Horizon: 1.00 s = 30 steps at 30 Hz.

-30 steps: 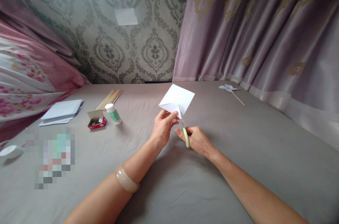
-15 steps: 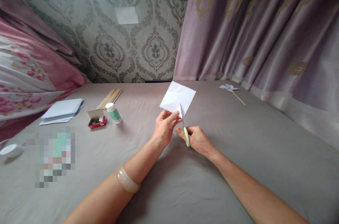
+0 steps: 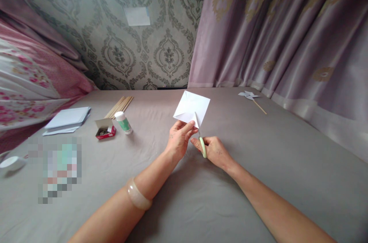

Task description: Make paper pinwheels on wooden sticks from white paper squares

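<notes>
At nine o'clock from the paper stand the box and bottle. The left hand, at seven, pinches the paper's near edge between thumb and fingers. The square's corners face roughly eleven, two, five and eight. The scissors point to half past eleven, blade on the paper; how wide the blades part, I cannot tell. The right hand, at five, grips the handle. The pinwheel lies at three.
</notes>
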{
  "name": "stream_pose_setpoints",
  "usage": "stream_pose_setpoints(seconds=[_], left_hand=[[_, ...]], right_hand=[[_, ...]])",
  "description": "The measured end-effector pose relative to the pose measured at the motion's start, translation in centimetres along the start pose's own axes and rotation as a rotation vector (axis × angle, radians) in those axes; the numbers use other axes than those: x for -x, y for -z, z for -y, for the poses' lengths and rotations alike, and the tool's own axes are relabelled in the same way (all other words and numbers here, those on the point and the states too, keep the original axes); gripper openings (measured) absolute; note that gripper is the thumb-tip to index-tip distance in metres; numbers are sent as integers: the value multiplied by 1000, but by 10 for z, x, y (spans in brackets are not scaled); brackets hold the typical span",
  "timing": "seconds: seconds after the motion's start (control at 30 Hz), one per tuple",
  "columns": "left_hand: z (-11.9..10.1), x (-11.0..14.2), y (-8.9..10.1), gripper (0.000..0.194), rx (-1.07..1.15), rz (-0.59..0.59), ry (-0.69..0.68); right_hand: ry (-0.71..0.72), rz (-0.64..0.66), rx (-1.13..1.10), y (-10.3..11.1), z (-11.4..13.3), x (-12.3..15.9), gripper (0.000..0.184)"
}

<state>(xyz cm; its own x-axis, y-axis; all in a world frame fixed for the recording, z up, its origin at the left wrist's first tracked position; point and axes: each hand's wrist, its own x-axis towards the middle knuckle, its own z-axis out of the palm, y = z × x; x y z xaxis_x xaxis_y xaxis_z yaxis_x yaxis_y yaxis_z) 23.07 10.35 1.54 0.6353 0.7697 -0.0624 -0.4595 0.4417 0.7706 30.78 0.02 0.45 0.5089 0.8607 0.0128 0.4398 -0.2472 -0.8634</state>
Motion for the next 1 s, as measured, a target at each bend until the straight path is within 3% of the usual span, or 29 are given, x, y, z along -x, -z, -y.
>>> stream_pose_setpoints(seconds=[0.57,0.87,1.0], left_hand=[[0,0,0,28,-18,-9,11],[-9,-11,10,29,-16,-38,-47],[-16,-21,18,31,12,-140,-95]], right_hand=[[3,-5,23,0,0,0,59],[38,293,88,4,3,5,55],[-43,237,52,8,1,2,58]])
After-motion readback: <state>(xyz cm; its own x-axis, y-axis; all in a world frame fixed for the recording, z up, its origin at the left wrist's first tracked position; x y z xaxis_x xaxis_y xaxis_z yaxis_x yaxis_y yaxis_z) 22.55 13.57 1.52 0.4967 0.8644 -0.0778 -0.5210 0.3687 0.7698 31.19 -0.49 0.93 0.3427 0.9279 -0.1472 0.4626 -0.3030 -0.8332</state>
